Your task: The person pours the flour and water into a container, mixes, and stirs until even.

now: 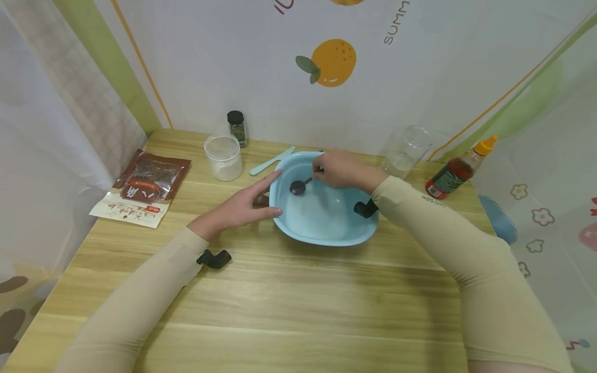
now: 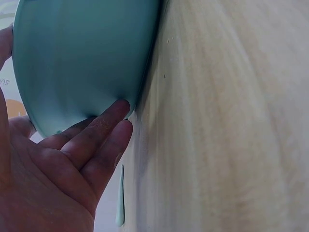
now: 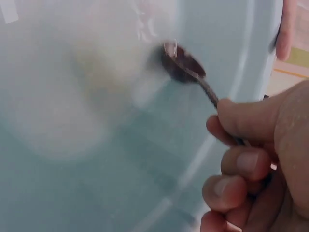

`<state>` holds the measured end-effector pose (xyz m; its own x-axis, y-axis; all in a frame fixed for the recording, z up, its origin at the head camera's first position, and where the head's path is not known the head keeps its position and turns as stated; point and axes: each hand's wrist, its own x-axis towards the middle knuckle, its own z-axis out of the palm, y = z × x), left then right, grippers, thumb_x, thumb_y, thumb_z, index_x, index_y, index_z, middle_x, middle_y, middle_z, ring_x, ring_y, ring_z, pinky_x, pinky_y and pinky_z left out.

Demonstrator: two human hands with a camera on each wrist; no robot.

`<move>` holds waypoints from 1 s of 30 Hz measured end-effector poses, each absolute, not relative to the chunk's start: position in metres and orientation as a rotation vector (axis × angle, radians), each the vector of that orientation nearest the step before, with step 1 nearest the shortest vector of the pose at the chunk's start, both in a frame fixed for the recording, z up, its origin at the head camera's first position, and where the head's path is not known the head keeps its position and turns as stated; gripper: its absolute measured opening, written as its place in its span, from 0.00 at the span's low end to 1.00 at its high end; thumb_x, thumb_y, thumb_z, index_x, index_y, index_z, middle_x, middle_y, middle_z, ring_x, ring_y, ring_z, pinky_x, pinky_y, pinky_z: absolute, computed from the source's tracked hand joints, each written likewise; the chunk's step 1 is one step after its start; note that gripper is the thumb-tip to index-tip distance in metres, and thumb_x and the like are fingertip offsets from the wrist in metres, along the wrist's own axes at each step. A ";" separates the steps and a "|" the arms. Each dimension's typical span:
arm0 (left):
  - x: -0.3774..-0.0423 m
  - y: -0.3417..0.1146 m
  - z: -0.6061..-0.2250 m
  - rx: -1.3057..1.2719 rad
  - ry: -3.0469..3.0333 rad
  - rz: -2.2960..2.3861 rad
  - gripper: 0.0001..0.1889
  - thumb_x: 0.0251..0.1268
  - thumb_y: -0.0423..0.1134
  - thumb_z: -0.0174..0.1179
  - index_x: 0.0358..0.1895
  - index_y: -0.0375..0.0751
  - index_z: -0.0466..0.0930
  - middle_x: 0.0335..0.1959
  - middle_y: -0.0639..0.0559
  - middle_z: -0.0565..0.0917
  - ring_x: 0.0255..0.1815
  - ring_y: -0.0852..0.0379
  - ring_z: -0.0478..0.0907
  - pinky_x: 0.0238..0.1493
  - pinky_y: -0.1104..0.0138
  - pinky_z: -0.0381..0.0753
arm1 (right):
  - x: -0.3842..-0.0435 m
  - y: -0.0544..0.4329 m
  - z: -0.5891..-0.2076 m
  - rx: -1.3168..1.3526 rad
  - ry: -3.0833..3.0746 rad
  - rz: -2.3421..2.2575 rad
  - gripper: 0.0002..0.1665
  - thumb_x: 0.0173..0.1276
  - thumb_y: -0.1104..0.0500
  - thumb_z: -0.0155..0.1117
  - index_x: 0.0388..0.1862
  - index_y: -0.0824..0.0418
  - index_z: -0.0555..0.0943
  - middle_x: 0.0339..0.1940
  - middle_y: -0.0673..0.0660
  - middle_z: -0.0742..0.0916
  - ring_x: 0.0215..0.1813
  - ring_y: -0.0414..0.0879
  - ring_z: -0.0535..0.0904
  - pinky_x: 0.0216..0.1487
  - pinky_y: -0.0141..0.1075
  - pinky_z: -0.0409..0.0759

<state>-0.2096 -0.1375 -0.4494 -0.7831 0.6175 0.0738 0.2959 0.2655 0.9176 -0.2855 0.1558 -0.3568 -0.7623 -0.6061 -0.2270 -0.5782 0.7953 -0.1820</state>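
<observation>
A light blue plastic basin (image 1: 322,240) stands on the wooden table, a whitish layer and shiny patches on its bottom. At its left side my left hand (image 1: 242,207) holds the wall, thumb and index finger over the rim. In the left wrist view the other fingers (image 2: 104,128) press the outside of the basin (image 2: 87,53). Over the far part of the basin my right hand (image 1: 342,168) pinches the handle of a dark spoon (image 1: 298,187). The right wrist view shows the spoon's bowl (image 3: 181,64) low inside the basin; whether it touches the bottom I cannot tell.
Behind the basin's left side are a light blue spatula-like tool (image 1: 272,160), a clear jar of white powder (image 1: 224,158) and a herb jar (image 1: 237,128). A brown spice packet (image 1: 144,189) lies left. To the right stand a glass pitcher (image 1: 407,150) and a red sauce bottle (image 1: 459,168).
</observation>
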 end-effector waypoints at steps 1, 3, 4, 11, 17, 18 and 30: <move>-0.210 -0.138 -0.450 0.839 2.243 1.524 0.52 0.80 0.45 0.72 0.94 0.63 0.43 0.90 0.42 0.61 0.74 0.38 0.81 0.74 0.45 0.81 | -0.286 0.157 -0.357 -0.892 2.732 -0.128 0.12 0.86 0.54 0.65 0.50 0.60 0.90 0.45 0.57 0.91 0.44 0.52 0.83 0.47 0.47 0.84; -0.210 -0.137 -0.450 0.835 2.245 1.524 0.53 0.80 0.44 0.72 0.94 0.64 0.43 0.90 0.42 0.61 0.74 0.38 0.81 0.74 0.45 0.81 | -0.286 0.160 -0.356 -0.860 2.768 -0.088 0.12 0.86 0.54 0.64 0.51 0.61 0.90 0.46 0.57 0.91 0.44 0.53 0.84 0.47 0.48 0.85; -0.210 -0.137 -0.450 0.835 2.246 1.524 0.53 0.80 0.43 0.72 0.94 0.63 0.43 0.89 0.42 0.62 0.74 0.38 0.81 0.73 0.45 0.82 | -0.287 0.162 -0.355 -0.845 2.781 -0.076 0.13 0.85 0.54 0.64 0.51 0.61 0.90 0.47 0.57 0.92 0.44 0.53 0.84 0.46 0.48 0.85; -0.210 -0.137 -0.451 0.829 2.233 1.542 0.53 0.80 0.42 0.72 0.94 0.62 0.44 0.89 0.41 0.63 0.73 0.38 0.83 0.72 0.45 0.83 | -0.286 0.176 -0.348 -0.759 2.825 -0.009 0.12 0.82 0.56 0.64 0.37 0.59 0.87 0.33 0.55 0.86 0.35 0.52 0.79 0.35 0.44 0.77; -0.210 -0.136 -0.451 0.835 2.237 1.536 0.53 0.80 0.42 0.72 0.94 0.60 0.43 0.88 0.39 0.64 0.71 0.38 0.83 0.71 0.46 0.84 | -0.283 0.192 -0.341 -0.723 2.819 0.048 0.21 0.75 0.63 0.56 0.20 0.55 0.67 0.20 0.51 0.66 0.25 0.46 0.62 0.26 0.37 0.60; -0.210 -0.136 -0.451 0.838 2.234 1.538 0.53 0.80 0.41 0.72 0.95 0.59 0.43 0.88 0.38 0.65 0.71 0.37 0.83 0.71 0.46 0.84 | -0.282 0.195 -0.340 -0.720 2.814 0.062 0.21 0.74 0.64 0.55 0.19 0.54 0.64 0.20 0.50 0.63 0.25 0.45 0.59 0.26 0.37 0.57; -0.208 -0.137 -0.448 0.814 2.251 1.513 0.52 0.80 0.46 0.72 0.94 0.63 0.44 0.88 0.40 0.64 0.72 0.39 0.83 0.74 0.44 0.81 | -0.269 0.201 -0.325 -0.742 2.624 0.246 0.15 0.66 0.64 0.57 0.20 0.52 0.73 0.21 0.49 0.73 0.27 0.44 0.69 0.27 0.38 0.66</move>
